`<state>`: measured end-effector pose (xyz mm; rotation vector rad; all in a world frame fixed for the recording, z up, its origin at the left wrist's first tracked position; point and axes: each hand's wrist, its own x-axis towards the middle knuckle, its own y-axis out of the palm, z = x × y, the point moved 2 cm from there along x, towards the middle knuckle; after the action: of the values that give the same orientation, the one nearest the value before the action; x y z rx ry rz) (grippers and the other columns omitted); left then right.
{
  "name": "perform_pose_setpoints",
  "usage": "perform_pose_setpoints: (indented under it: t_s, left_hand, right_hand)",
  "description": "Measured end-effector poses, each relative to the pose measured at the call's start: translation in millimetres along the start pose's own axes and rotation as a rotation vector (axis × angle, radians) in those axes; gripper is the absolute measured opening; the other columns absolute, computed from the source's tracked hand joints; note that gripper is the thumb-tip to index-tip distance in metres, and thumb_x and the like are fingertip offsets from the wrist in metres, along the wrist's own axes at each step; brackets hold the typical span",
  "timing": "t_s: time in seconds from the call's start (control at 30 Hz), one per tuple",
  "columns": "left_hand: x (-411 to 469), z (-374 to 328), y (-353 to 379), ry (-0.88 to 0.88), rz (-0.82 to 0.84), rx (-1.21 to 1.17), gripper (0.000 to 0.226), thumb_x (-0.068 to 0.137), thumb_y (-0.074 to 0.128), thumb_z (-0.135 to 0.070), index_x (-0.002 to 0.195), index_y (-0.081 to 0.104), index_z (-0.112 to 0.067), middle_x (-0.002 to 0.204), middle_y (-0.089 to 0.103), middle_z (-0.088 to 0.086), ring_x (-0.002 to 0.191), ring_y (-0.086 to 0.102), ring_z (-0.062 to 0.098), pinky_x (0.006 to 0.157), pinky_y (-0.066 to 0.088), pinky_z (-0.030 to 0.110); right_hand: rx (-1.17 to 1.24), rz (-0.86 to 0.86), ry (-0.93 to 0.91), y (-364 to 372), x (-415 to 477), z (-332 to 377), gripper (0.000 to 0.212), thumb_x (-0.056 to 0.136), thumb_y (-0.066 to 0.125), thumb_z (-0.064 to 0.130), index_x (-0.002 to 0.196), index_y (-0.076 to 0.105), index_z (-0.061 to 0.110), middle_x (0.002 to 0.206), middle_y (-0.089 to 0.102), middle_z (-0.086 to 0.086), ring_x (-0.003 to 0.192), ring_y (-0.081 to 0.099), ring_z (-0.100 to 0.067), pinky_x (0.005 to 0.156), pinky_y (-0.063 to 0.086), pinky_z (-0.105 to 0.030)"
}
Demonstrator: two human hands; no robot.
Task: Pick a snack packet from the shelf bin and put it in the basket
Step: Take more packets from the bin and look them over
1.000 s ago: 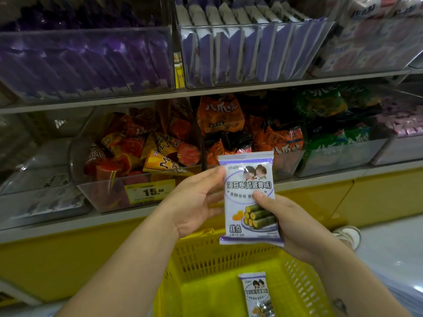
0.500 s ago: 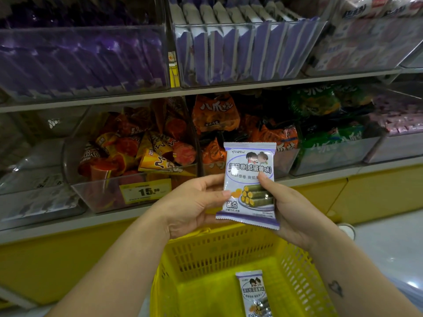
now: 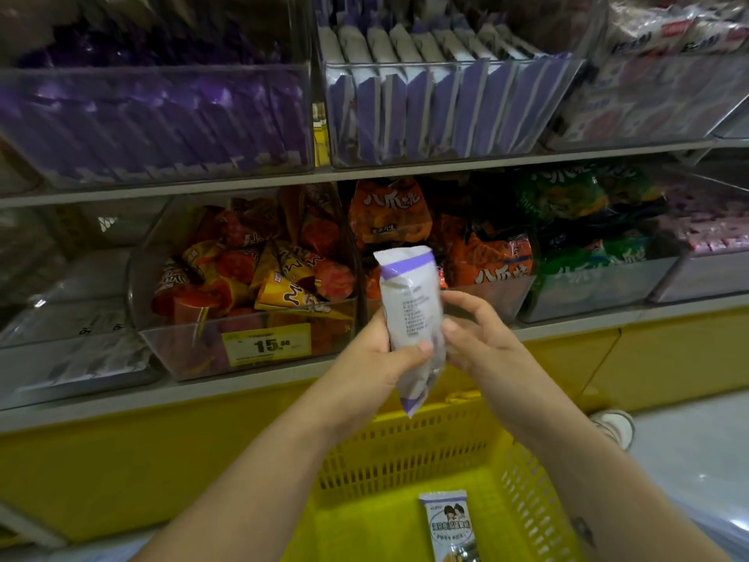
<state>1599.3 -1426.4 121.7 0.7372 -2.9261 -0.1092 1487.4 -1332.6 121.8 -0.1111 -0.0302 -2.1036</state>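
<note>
A white and purple snack packet [image 3: 409,302] stands upright in front of the lower shelf, its printed back turned toward me. My left hand [image 3: 377,358] grips its lower half, thumb across the front. My right hand [image 3: 482,338] is beside it with fingers spread, fingertips just touching the packet's right edge. Below both hands is the yellow basket [image 3: 405,448], with a second packet of the same kind [image 3: 450,525] lying flat inside. Above, a clear shelf bin [image 3: 437,103] holds several matching purple and white packets on edge.
A clear bin of red and orange cone snacks [image 3: 259,285] with a yellow price tag [image 3: 265,344] sits left of my hands. Orange bags [image 3: 486,257] and green bags [image 3: 587,237] fill the bins behind and to the right. A shoe [image 3: 614,425] shows on the floor.
The packet has been turned from front-facing to back-facing and tilted upright. My right hand has loosened from holding it to just touching its edge, while my left now grips it.
</note>
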Motion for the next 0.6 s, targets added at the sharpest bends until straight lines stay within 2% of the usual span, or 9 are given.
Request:
perform_pose_setpoints:
  t_s: [0.07,0.13,0.23,0.3,0.4,0.53,0.6]
  left_hand:
    - [1,0,-1,-0.049,0.066,-0.077,0.049,0.093,0.054,0.003,0.132,0.047,-0.026,0.128,0.065,0.005,0.118,0.061,0.023,0.095,0.053,0.039]
    - [1,-1,1,-0.078,0.109,-0.136,0.052,0.092,0.054,0.000,0.135,0.045,-0.028,0.127,0.065,0.003,0.118,0.062,0.021,0.091,0.055,0.038]
    - [1,-5,3,-0.010,-0.011,-0.098,0.042,0.099,0.049,-0.012,0.135,0.045,-0.032,0.124,0.066,-0.006,0.112,0.064,0.011,0.084,0.056,0.028]
    - [3,-6,1,0.041,-0.098,-0.084,0.035,0.100,0.047,-0.022,0.131,0.047,-0.038,0.124,0.064,-0.006,0.110,0.064,0.011,0.088,0.056,0.035]
    - [4,-7,-2,0.043,-0.132,-0.157,0.037,0.100,0.044,-0.024,0.129,0.045,-0.047,0.125,0.065,-0.008,0.112,0.064,0.015,0.089,0.055,0.044]
    - [3,-4,-4,0.011,-0.075,-0.235,0.035,0.096,0.048,-0.027,0.130,0.050,-0.035,0.122,0.067,-0.006,0.109,0.066,0.018,0.083,0.057,0.043]
    - [3,-3,-4,-0.014,-0.055,-0.271,0.036,0.090,0.052,-0.030,0.126,0.053,-0.033,0.121,0.068,-0.002,0.107,0.067,0.020,0.083,0.057,0.047]
  right_hand:
    - [0.048,-0.059,-0.003,-7,3,4,0.043,0.095,0.054,0.027,0.136,0.043,0.029,0.114,0.070,0.005,0.103,0.068,-0.012,0.083,0.056,-0.034]
    - [0.080,-0.059,-0.045,-12,3,10,0.052,0.087,0.060,0.031,0.136,0.043,0.031,0.111,0.072,0.008,0.101,0.069,-0.014,0.079,0.058,-0.038]
    - [0.012,-0.074,-0.182,-13,0,19,0.054,0.079,0.065,0.027,0.129,0.047,0.030,0.106,0.072,0.010,0.097,0.070,-0.012,0.069,0.059,-0.029]
    - [-0.091,-0.086,-0.266,-10,-4,20,0.049,0.080,0.065,0.025,0.126,0.048,0.035,0.104,0.070,0.012,0.096,0.069,-0.010,0.068,0.059,-0.028]
    - [-0.230,0.003,-0.304,-3,-8,25,0.056,0.084,0.061,0.029,0.136,0.042,0.041,0.113,0.065,0.018,0.104,0.065,-0.005,0.076,0.059,-0.026]
    - [-0.308,0.149,-0.319,-5,-8,40,0.071,0.090,0.058,0.027,0.135,0.021,0.066,0.140,0.044,0.031,0.125,0.046,0.009,0.093,0.049,-0.017]
    - [-0.357,0.181,-0.303,-6,-7,46,0.074,0.091,0.057,0.027,0.135,0.015,0.070,0.146,0.041,0.022,0.127,0.048,0.002,0.102,0.048,-0.031]
